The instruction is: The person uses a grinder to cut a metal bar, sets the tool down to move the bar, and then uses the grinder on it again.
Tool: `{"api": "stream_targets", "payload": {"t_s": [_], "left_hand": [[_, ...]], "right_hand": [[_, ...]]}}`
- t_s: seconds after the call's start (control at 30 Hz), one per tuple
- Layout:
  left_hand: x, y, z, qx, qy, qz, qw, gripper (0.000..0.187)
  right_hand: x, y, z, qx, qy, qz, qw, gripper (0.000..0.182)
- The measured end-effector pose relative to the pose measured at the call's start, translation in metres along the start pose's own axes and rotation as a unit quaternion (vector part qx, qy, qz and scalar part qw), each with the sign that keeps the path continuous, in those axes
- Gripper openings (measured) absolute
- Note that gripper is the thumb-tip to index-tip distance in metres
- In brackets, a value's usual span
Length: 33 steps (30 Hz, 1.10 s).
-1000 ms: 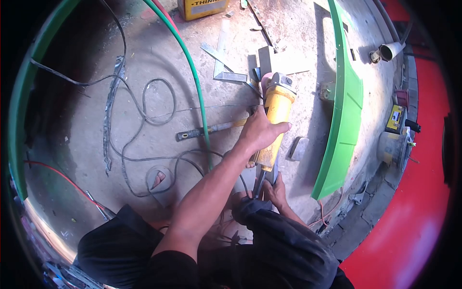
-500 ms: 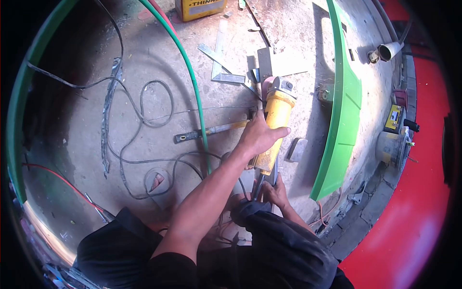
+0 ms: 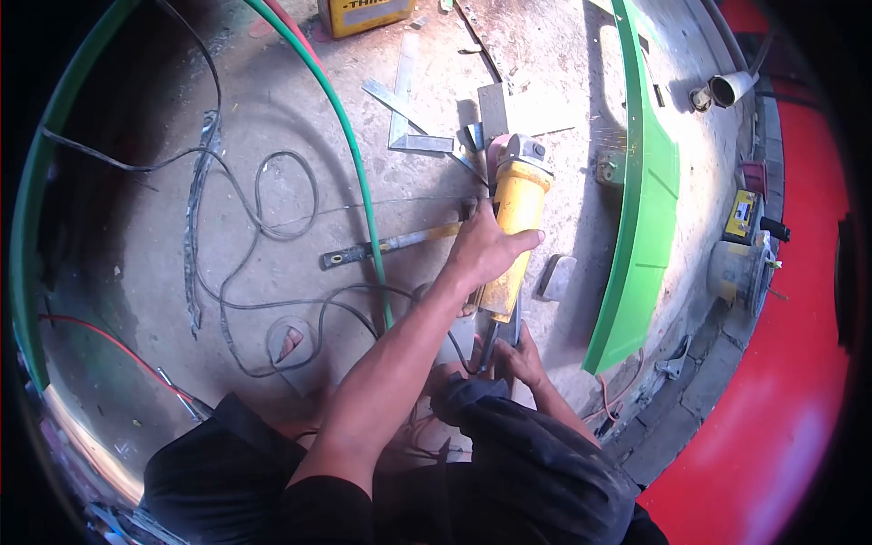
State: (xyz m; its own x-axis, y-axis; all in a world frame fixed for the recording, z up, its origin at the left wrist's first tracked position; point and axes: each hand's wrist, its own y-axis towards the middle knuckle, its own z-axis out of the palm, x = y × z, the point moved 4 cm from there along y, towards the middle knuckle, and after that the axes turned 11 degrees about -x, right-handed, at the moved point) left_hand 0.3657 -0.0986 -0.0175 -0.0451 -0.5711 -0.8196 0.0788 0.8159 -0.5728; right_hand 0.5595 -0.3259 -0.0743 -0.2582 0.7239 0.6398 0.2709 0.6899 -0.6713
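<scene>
My left hand [image 3: 486,245] is wrapped round the body of a yellow angle grinder [image 3: 518,213], thumb over its side. The grinder's pinkish disc [image 3: 496,154] lies against or just over a flat metal bar [image 3: 493,111] that runs beneath the tool; exact contact is hard to see. Close to my knee, my right hand [image 3: 520,359] grips the near end of a metal piece below the grinder's cord end. It seems to be the same bar, though the grinder covers the middle. Faint sparks show to the right, near the green panel [image 3: 640,245].
A metal square [image 3: 422,143] lies left of the disc. A hammer [image 3: 391,243], a green hose [image 3: 365,191] and looping black cable [image 3: 259,213] cross the floor at left. A yellow tin [image 3: 368,16] stands at the top, a grey block [image 3: 557,277] right of the grinder.
The view has shifted slightly, so most things sit a little further left and up. Sparks show more clearly by the green panel. Both hands keep their grips.
</scene>
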Motion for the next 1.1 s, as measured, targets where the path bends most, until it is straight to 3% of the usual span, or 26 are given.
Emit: {"api": "stream_targets", "payload": {"t_s": [0.07, 0.13, 0.23, 0.33, 1.1], "left_hand": [[0.001, 0.002, -0.001, 0.003, 0.003, 0.011, 1.0, 0.077], [0.002, -0.001, 0.0, 0.003, 0.03, -0.003, 1.0, 0.089], [-0.001, 0.001, 0.0, -0.013, 0.029, 0.007, 0.999, 0.077], [-0.006, -0.002, -0.003, 0.017, 0.013, -0.008, 1.0, 0.089], [-0.012, -0.003, -0.004, 0.01, 0.026, -0.006, 1.0, 0.087]], "right_hand": [[-0.01, 0.007, 0.0, 0.01, 0.006, -0.027, 1.0, 0.055], [-0.004, 0.005, 0.0, 0.008, -0.011, -0.021, 1.0, 0.055], [-0.003, 0.003, -0.002, 0.004, -0.014, -0.009, 1.0, 0.055], [-0.011, 0.007, -0.002, 0.006, -0.005, -0.015, 1.0, 0.055], [0.005, 0.001, -0.002, 0.023, 0.001, 0.013, 1.0, 0.057]]}}
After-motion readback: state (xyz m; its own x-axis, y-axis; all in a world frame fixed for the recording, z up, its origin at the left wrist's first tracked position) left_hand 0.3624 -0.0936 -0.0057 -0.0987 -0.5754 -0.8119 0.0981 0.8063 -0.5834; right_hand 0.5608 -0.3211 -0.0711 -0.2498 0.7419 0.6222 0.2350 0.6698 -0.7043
